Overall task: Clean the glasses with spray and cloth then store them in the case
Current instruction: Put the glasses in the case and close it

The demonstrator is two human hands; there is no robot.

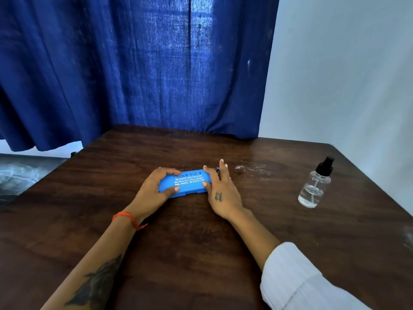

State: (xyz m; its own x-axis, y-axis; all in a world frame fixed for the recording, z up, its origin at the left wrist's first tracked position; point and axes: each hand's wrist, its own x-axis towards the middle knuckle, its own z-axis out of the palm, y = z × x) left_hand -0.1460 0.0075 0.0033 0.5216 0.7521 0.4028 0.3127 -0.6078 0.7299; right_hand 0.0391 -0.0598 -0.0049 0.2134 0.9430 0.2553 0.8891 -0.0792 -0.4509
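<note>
Your left hand [156,186] and right hand [220,191] clamp their fingers on the closed blue case [187,182], lying left-to-right on the dark wooden tabletop [190,242]; blue curtain [134,63] behind.

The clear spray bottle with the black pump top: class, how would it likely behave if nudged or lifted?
The clear spray bottle with the black pump top stands upright, tall and narrow, so a sideways nudge near the top could tip it. It looks only partly filled, so it is probably light. Its smooth round body may roll once it is lying on the dark wooden table.
</note>
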